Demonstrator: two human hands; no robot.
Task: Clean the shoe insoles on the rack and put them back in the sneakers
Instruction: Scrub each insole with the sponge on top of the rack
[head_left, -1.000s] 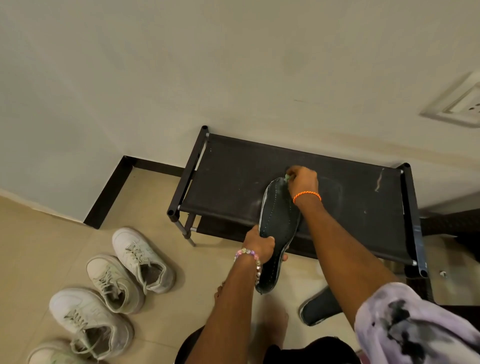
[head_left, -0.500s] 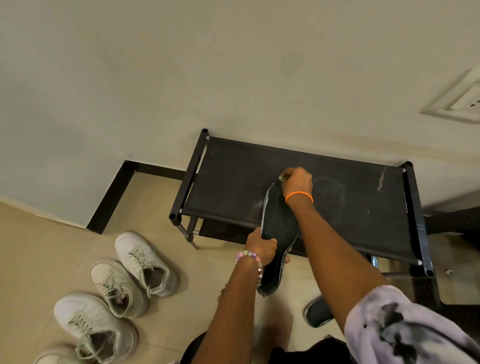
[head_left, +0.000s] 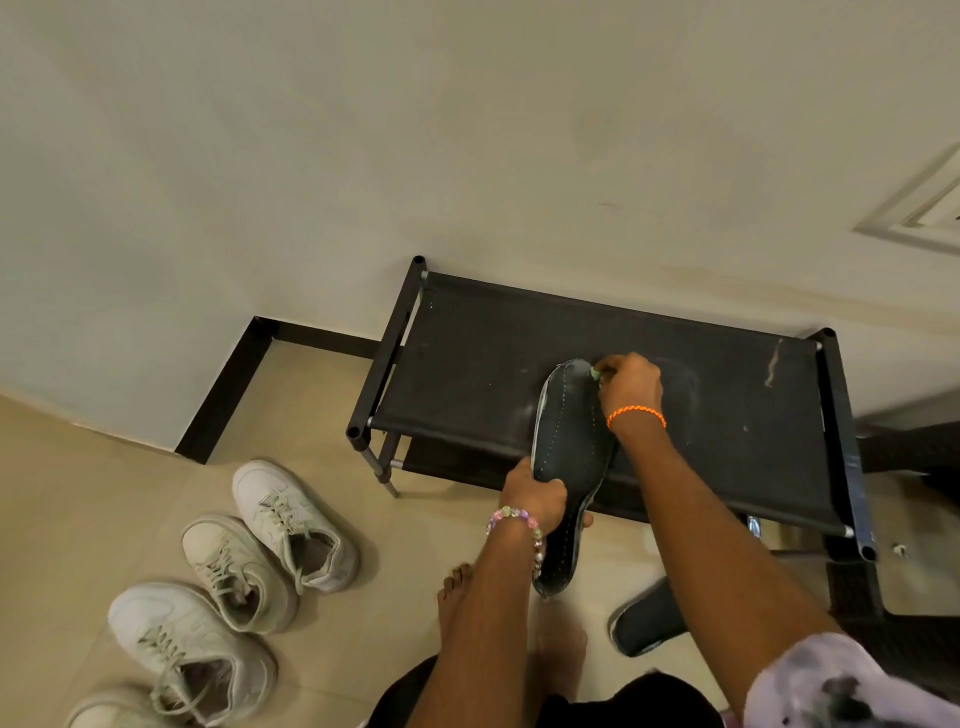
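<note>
1. The right hand (head_left: 629, 382), right of frame centre, is curled with knuckles up, pinching a small green item (head_left: 595, 373) against the toe end of the long dark perforated insole (head_left: 569, 467); what the item is cannot be told. An orange braided band circles that wrist, and the forearm runs down to a tie-dyed lilac sleeve (head_left: 841, 686) at the lower right corner.
2. The left hand (head_left: 535, 496), just below centre, grips the insole's middle from its left edge, fingers wrapped over the top and a fingertip showing past the right edge. A bracelet of pastel beads sits on that wrist.
3. The insole is flat and foot-shaped, with a pale rim and a row of small holes along its border. Its toe rests on the fabric top of the black metal-framed shoe rack (head_left: 498, 374), and its heel hangs past the rack's front edge over the floor.
4. The rack top is taut black cloth between round tubes, scuffed with pale marks near its right end, and backs against the cream wall.
5. A second dark insole (head_left: 644, 623) lies on the beige tiled floor at lower right, partly hidden by the right forearm.
6. Four white lace-up sneakers (head_left: 291, 525) lie in a row at lower left, well apart from the rack, with open tile between them.
</note>
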